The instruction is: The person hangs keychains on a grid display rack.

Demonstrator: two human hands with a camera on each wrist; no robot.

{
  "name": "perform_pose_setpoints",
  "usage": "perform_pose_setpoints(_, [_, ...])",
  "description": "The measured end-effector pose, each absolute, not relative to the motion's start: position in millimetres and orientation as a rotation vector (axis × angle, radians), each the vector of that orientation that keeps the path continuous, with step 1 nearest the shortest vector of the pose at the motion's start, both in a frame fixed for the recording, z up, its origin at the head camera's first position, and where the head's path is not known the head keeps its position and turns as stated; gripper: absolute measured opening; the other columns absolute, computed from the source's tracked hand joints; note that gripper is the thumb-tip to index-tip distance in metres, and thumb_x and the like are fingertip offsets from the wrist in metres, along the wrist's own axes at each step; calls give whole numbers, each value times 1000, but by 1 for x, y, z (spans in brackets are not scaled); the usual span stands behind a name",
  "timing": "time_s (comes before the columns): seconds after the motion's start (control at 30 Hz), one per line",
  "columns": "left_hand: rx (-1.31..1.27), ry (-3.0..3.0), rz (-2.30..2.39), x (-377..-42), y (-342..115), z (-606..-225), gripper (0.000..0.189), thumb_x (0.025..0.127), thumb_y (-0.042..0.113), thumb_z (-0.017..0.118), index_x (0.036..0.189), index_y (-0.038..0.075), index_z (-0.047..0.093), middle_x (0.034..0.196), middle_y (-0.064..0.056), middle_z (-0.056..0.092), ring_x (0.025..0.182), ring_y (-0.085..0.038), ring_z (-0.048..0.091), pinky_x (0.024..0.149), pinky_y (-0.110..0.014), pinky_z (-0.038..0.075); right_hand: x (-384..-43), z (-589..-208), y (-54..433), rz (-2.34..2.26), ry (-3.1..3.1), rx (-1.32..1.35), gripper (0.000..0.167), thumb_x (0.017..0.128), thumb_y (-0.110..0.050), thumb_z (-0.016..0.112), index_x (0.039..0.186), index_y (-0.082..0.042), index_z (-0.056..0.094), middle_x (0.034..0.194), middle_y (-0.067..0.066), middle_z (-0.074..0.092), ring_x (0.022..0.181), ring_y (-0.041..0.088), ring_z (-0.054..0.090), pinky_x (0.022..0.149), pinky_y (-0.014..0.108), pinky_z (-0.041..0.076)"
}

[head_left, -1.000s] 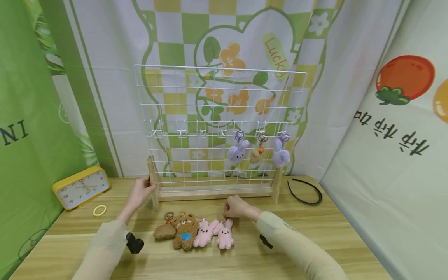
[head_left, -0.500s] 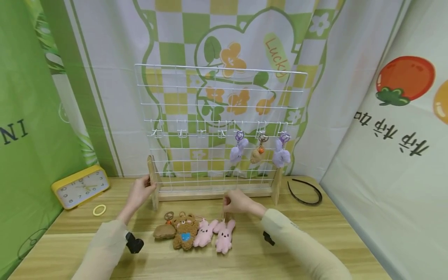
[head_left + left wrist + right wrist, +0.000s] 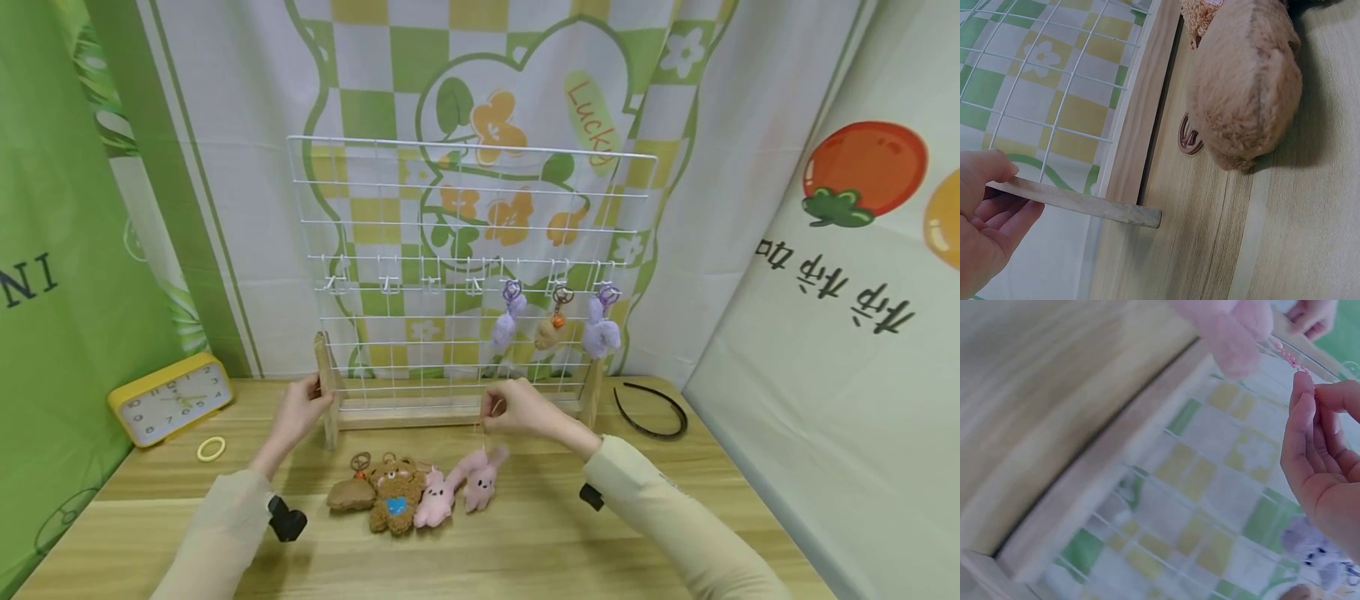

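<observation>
My left hand (image 3: 302, 404) grips the left wooden post of a white wire rack; in the left wrist view, thumb and fingers sit either side of that post (image 3: 1079, 203). Between the thumb and fingertips of my right hand (image 3: 1325, 450) is the pink bead chain (image 3: 1288, 356) of a pink plush bunny keychain (image 3: 480, 483). The bunny hangs tilted below the hand, close beside a second pink bunny (image 3: 435, 502). Left of these lie a brown bear plush (image 3: 395, 500) with a blue heart and a brown plush (image 3: 351, 495) with a metal ring.
Two purple bunny keychains (image 3: 602, 333) and a tan one (image 3: 550, 332) hang on the right of the wire grid (image 3: 450, 367); several bare hooks (image 3: 388, 285) are to their left. A yellow clock (image 3: 172, 400), yellow ring (image 3: 212, 449) and black headband (image 3: 652, 412) lie at the sides.
My right hand has risen and moved slightly right, drawing the pink bunny up by its chain so it tilts. The leftmost hanging purple bunny has turned sideways. My left hand stays on the post.
</observation>
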State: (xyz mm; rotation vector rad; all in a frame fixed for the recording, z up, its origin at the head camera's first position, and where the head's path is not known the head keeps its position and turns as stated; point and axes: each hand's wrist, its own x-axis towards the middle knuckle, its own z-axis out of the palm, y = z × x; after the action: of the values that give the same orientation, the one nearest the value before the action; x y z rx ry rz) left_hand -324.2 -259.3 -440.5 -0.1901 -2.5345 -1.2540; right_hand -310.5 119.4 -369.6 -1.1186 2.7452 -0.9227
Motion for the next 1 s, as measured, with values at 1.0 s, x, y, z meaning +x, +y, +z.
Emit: perform_pose_setpoints(1.0, [-165, -2544, -1261, -324, -258, -439, 37, 94, 0, 54, 126, -18, 55, 121, -39, 61, 114, -51, 62, 97, -53, 55, -338, -200, 99, -928, 3086, -1149, 5, 87, -4, 67, 86, -6, 63, 91, 12, 75, 80, 21, 71, 74, 29, 61])
